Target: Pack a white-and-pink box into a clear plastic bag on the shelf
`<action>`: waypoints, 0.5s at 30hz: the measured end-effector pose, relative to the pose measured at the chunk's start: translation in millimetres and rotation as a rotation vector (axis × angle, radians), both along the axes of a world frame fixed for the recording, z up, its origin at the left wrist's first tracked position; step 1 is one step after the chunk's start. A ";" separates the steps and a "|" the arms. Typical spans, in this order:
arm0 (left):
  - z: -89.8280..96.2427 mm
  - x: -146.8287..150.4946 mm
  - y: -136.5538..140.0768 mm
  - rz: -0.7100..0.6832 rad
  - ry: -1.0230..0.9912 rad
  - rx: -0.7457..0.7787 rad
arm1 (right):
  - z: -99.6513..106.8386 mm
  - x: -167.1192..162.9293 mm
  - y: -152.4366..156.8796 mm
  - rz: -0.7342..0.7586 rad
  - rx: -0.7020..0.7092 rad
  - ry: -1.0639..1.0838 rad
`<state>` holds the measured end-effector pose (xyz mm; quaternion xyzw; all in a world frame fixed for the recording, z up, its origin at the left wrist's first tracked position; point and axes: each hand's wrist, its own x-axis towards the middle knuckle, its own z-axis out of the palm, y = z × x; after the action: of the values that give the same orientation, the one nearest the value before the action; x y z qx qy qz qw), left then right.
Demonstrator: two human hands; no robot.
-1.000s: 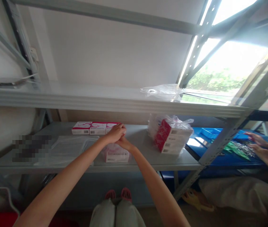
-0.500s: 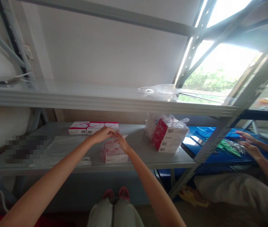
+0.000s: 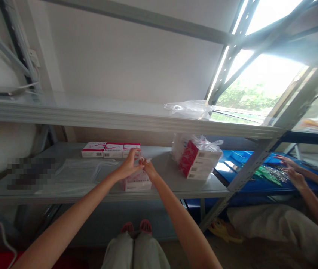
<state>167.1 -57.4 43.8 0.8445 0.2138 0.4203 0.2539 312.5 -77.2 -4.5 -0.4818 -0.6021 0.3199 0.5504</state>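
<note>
Fingers of left hand and right hand pinch clear wrap above bagged box stack, grip narrow.

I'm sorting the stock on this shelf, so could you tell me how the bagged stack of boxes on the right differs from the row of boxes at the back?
The bagged stack is piled several high inside a clear plastic bag; the back row lies one layer deep, three side by side, unbagged. The stack shows red ends; the row shows white tops with pink. Both sit on the grey shelf, untouched by either hand.
</note>
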 end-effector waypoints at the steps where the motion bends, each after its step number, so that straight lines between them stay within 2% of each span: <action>1: -8.8 2.9 -0.6 0.003 -0.030 -0.049 | 1.0 0.5 -1.6 -0.033 0.007 0.026; 4: -27.2 7.6 3.3 -0.031 0.002 -0.205 | 4.9 1.6 -5.6 -0.067 0.022 0.051; 6: -30.3 6.9 9.4 -0.073 0.079 -0.254 | 8.1 3.2 -8.0 -0.045 0.029 0.023; 11: -20.4 -0.8 22.6 -0.031 0.254 -0.244 | 15.1 12.1 -16.9 -0.035 0.062 -0.099; 15: -17.5 -4.7 18.2 -0.038 0.178 -0.356 | 19.1 19.2 -22.4 -0.073 0.122 -0.250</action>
<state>162.4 -39.1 26.3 0.8239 0.2903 0.2948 0.3872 331.7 -99.6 14.6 -0.5051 -0.6663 0.2002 0.5108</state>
